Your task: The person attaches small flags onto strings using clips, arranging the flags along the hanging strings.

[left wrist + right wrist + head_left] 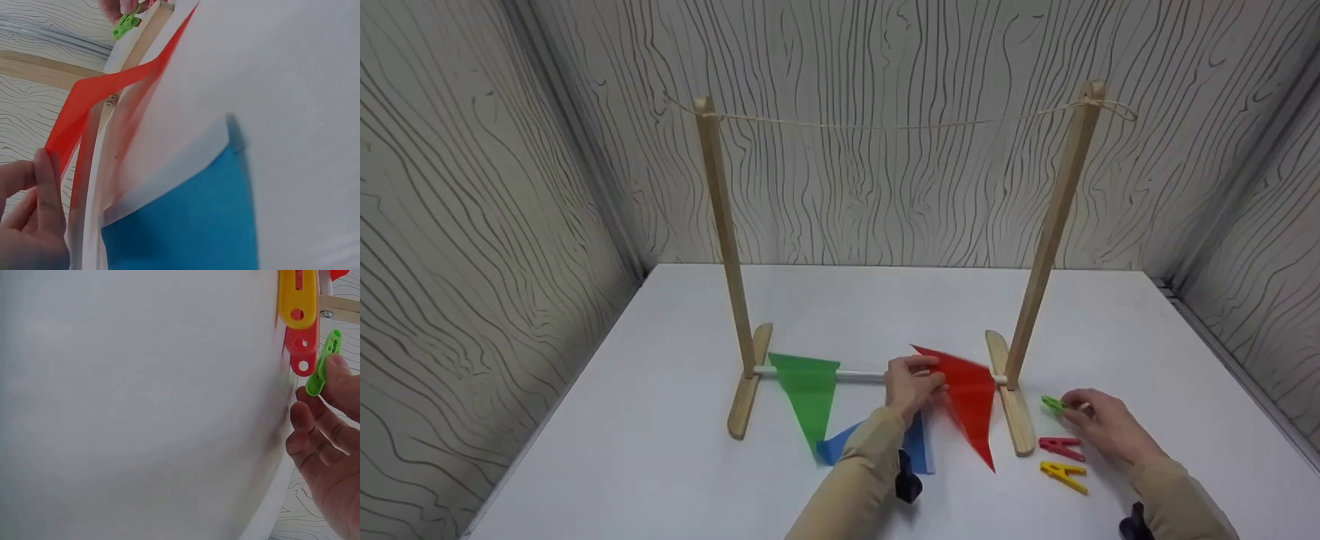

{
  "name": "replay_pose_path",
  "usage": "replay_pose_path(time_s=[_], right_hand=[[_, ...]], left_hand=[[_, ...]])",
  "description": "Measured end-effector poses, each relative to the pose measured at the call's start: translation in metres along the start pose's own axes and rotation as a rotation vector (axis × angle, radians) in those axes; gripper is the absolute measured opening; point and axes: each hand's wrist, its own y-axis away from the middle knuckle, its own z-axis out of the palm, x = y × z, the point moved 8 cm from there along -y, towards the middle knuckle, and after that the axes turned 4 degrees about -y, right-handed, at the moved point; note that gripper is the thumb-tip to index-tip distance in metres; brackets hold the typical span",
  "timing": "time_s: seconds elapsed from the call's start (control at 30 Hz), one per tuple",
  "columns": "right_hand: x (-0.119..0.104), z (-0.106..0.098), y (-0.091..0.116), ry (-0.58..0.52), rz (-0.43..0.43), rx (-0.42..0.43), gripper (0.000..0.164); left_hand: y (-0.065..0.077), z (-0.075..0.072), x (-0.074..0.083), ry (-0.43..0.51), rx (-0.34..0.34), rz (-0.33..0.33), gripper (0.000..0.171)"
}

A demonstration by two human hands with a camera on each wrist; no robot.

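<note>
My left hand [913,384] pinches the edge of a red pennant [971,401] between thumb and fingers, over the stand's white crossbar; the left wrist view shows the grip on the red pennant [101,90]. A green clothespin [1054,404] is pinched between thumb and finger of my right hand [1110,426], right of the stand. In the right wrist view the green clothespin [324,363] is held at one end. Close to that hand lie a red clothespin [1062,448] and a yellow clothespin [1065,476]. Below my left forearm a blue pennant [916,446] is partly hidden.
A wooden stand has a left post [724,240] and a right post [1054,240], with a thin string [870,127] tied between their tops. Over the white crossbar [861,376] lies a green pennant [810,397]. Patterned walls enclose the white table [645,420].
</note>
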Motion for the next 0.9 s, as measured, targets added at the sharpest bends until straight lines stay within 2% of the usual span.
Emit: replay_pose_path(time_s=[0.1,0.23,0.43,0.57,0.77,0.9], right_hand=[[-0.002,-0.001,0.0,-0.011,-0.008,0.012,0.033],[-0.008,-0.003,0.001,-0.035,-0.029,0.046,0.035],[-0.02,-0.01,0.006,-0.091,-0.064,0.129,0.044],[-0.026,-0.015,0.006,-0.188,-0.054,0.162,0.048],[-0.034,-0.024,0.008,-0.353,-0.032,0.239,0.049],[-0.042,-0.029,0.009,-0.45,-0.058,0.295,0.049]], left_hand=[[0.002,-0.002,0.001,0.01,0.006,-0.012,0.025],[0.004,-0.006,0.001,0.004,0.049,-0.025,0.023],[0.005,-0.013,0.011,-0.021,0.104,0.039,0.014],[0.005,-0.014,0.015,-0.009,0.144,0.047,0.008],[0.008,-0.013,0.022,0.032,0.179,0.05,0.009],[0.011,-0.015,0.028,0.01,0.215,0.064,0.011]])
